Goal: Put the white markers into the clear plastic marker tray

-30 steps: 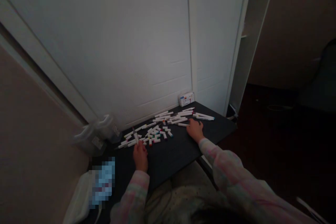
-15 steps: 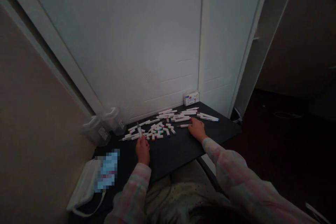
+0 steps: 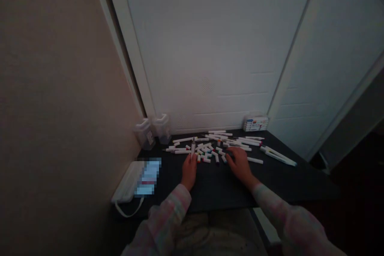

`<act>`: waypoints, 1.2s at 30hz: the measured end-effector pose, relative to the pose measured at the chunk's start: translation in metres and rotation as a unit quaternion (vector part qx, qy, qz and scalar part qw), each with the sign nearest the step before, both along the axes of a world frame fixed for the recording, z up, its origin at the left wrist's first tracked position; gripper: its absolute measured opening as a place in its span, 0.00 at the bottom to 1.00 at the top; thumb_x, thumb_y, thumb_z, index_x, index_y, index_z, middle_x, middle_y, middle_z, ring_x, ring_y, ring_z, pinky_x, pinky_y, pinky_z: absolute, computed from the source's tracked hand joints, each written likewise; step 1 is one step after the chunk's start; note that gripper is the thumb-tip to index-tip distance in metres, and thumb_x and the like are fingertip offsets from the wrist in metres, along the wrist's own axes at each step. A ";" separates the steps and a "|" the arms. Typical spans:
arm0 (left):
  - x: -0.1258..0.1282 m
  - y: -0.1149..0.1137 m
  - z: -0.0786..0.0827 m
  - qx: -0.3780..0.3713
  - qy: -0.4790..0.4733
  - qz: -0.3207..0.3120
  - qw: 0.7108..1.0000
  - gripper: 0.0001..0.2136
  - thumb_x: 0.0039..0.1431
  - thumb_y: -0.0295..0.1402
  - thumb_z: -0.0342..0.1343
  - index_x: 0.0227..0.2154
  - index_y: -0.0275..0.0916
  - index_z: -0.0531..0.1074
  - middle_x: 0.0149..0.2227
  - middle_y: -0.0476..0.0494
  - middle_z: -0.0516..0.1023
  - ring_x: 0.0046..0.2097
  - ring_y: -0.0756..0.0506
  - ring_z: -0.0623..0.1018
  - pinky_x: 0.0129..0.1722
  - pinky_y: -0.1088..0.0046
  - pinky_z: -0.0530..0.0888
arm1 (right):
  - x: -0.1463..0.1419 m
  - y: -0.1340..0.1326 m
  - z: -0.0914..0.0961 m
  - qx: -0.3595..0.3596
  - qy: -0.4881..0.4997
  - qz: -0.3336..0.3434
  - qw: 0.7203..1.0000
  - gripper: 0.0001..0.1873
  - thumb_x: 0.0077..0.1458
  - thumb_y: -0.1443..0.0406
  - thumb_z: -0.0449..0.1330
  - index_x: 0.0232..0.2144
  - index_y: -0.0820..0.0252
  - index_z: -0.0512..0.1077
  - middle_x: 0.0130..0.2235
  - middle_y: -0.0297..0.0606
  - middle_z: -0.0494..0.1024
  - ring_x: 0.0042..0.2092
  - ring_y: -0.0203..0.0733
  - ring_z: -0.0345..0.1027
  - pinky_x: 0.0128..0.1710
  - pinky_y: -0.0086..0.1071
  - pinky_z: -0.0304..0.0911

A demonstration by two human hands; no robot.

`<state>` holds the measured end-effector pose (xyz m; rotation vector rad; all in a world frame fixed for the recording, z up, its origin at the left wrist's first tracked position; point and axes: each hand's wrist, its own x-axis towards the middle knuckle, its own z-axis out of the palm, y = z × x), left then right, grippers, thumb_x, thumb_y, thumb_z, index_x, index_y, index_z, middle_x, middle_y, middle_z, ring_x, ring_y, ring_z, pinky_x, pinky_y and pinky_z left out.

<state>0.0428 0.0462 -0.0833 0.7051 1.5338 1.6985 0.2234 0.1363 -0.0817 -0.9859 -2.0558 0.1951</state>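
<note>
My left hand (image 3: 189,171) is closed around an uncapped white marker (image 3: 193,148), its tip pointing up. Just beyond lies a pile of short marker caps (image 3: 207,155) with variously coloured ends. My right hand (image 3: 240,164) is at the right edge of that pile, thumb and forefinger apart around the nearest caps, with nothing visibly gripped. A white marker (image 3: 255,160) lies beside its knuckles, partly hidden by the hand. More white markers (image 3: 214,138) are scattered behind the caps.
Two clear plastic cases (image 3: 163,130) stand at the back left of the black table (image 3: 213,192). A box of markers (image 3: 256,123) is against the white panel. Front left are a white power strip (image 3: 129,182) with a cable and a blurred-out phone-like item (image 3: 149,178).
The view has swung left, so the table appears further right. My right hand has moved left from the loose marker to the caps. My left hand keeps holding its marker.
</note>
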 end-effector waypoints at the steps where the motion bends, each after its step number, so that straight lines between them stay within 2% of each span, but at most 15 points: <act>1: -0.001 -0.001 0.001 0.004 -0.009 -0.012 1.000 0.11 0.59 0.38 0.47 0.33 0.33 0.66 0.25 0.52 0.66 0.21 0.56 0.65 0.19 0.80 0.65 | -0.009 -0.001 0.002 0.005 0.009 0.020 1.000 0.12 0.52 0.64 0.49 0.36 0.64 0.68 0.40 0.47 0.72 0.45 0.47 0.61 0.49 0.44 0.52; 4: -0.004 -0.002 0.005 0.017 -0.043 -0.044 0.998 0.14 0.58 0.42 0.47 0.31 0.34 0.65 0.20 0.56 0.60 0.17 0.58 0.59 0.15 0.82 0.56 | -0.031 -0.002 0.010 0.006 0.033 0.072 0.997 0.10 0.52 0.65 0.50 0.35 0.63 0.68 0.39 0.46 0.72 0.45 0.47 0.61 0.49 0.45 0.52; 8: -0.006 0.005 0.010 0.015 -0.109 -0.116 0.987 0.20 0.49 0.51 0.50 0.32 0.37 0.63 0.17 0.58 0.58 0.15 0.59 0.55 0.14 0.83 0.49 | -0.050 0.003 0.020 -0.027 0.057 0.141 0.988 0.09 0.51 0.66 0.52 0.35 0.62 0.69 0.39 0.44 0.72 0.45 0.46 0.61 0.51 0.44 0.50; 13: -0.003 0.022 0.017 -0.003 -0.196 -0.212 0.958 0.21 0.46 0.53 0.52 0.30 0.38 0.61 0.15 0.60 0.55 0.14 0.59 0.50 0.14 0.83 0.47 | -0.068 0.009 0.022 -0.150 0.097 0.192 0.965 0.13 0.55 0.63 0.48 0.40 0.62 0.66 0.39 0.44 0.72 0.41 0.43 0.63 0.43 0.38 0.57; 16: -0.002 0.027 0.016 -0.028 -0.241 -0.269 0.932 0.20 0.47 0.53 0.52 0.28 0.38 0.60 0.14 0.61 0.54 0.13 0.59 0.49 0.13 0.83 0.49 | -0.073 0.006 0.020 -0.246 0.121 0.221 0.936 0.14 0.58 0.61 0.44 0.36 0.61 0.66 0.32 0.38 0.71 0.34 0.37 0.64 0.35 0.33 0.59; 19: -0.003 0.026 0.011 -0.065 -0.283 -0.327 0.899 0.19 0.48 0.51 0.53 0.26 0.38 0.60 0.14 0.60 0.56 0.13 0.59 0.50 0.13 0.82 0.52 | -0.074 0.002 0.019 -0.340 0.150 0.242 0.896 0.17 0.57 0.56 0.46 0.26 0.61 0.65 0.24 0.33 0.65 0.28 0.34 0.59 0.29 0.29 0.57; 23: -0.006 0.023 0.008 -0.090 -0.321 -0.352 0.875 0.18 0.50 0.49 0.52 0.25 0.36 0.61 0.15 0.57 0.61 0.13 0.58 0.53 0.13 0.81 0.55 | -0.071 0.001 0.019 -0.450 0.204 0.250 0.833 0.19 0.54 0.52 0.47 0.26 0.62 0.63 0.24 0.31 0.60 0.25 0.30 0.54 0.25 0.26 0.54; 28: -0.007 0.020 0.011 -0.092 -0.335 -0.341 0.873 0.16 0.50 0.46 0.55 0.28 0.36 0.62 0.17 0.55 0.64 0.14 0.58 0.58 0.15 0.82 0.57 | -0.067 0.000 0.021 -0.591 0.305 0.256 0.701 0.18 0.51 0.53 0.54 0.29 0.64 0.65 0.24 0.30 0.61 0.25 0.28 0.52 0.24 0.24 0.50; 29: -0.007 0.019 0.012 -0.095 -0.336 -0.343 0.872 0.16 0.49 0.46 0.55 0.28 0.36 0.62 0.17 0.55 0.65 0.14 0.58 0.58 0.14 0.82 0.57 | -0.067 0.000 0.022 -0.604 0.315 0.255 0.687 0.18 0.50 0.53 0.55 0.28 0.64 0.65 0.24 0.30 0.61 0.25 0.28 0.52 0.24 0.24 0.50; 32: -0.006 0.016 0.012 -0.105 -0.341 -0.346 0.867 0.17 0.50 0.46 0.54 0.28 0.36 0.62 0.17 0.55 0.65 0.14 0.58 0.58 0.13 0.82 0.55 | -0.066 0.000 0.024 -0.602 0.301 0.254 0.694 0.18 0.50 0.53 0.55 0.27 0.64 0.66 0.21 0.28 0.60 0.24 0.28 0.52 0.24 0.25 0.50; 36: -0.003 0.015 0.012 -0.115 -0.336 -0.345 0.869 0.19 0.50 0.50 0.52 0.28 0.37 0.61 0.15 0.59 0.57 0.13 0.60 0.51 0.12 0.84 0.52 | -0.067 -0.002 0.023 -0.602 0.291 0.261 0.696 0.18 0.50 0.53 0.55 0.28 0.63 0.66 0.24 0.30 0.64 0.26 0.29 0.55 0.26 0.26 0.52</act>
